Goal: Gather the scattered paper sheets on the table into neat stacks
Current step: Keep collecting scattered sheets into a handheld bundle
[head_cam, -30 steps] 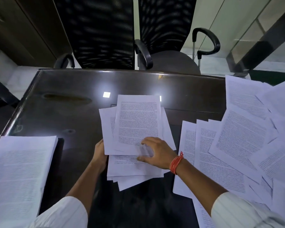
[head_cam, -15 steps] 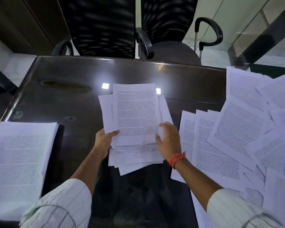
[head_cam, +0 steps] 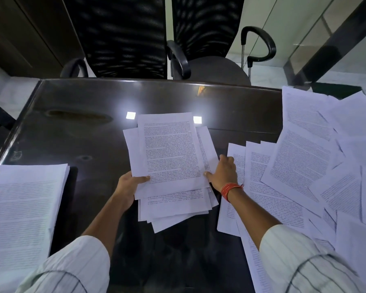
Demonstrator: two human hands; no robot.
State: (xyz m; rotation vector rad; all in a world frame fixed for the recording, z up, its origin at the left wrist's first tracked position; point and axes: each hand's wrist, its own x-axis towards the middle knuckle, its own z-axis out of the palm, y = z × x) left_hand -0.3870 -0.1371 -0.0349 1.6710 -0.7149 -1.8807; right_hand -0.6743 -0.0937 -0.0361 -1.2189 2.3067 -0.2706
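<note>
At desk centre I see a loose bundle of sheets [head_cam: 169, 157], edges fanned and uneven. Left hand [head_cam: 128, 182] grips its left edge, thumb on top. Right hand [head_cam: 224, 173] presses the right edge, fingers curled against it. Neat stack [head_cam: 23, 208] sits far left; scattered sheets [head_cam: 304, 166] overlap on the right of the desk [head_cam: 72, 123].

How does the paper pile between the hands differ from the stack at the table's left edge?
The pile between the hands is fanned, its sheets offset and skewed; the left stack is squared and looks thicker. The left hand and right hand grip the pile's sides; nothing touches the left stack. Both are white printed sheets on the dark table.
</note>
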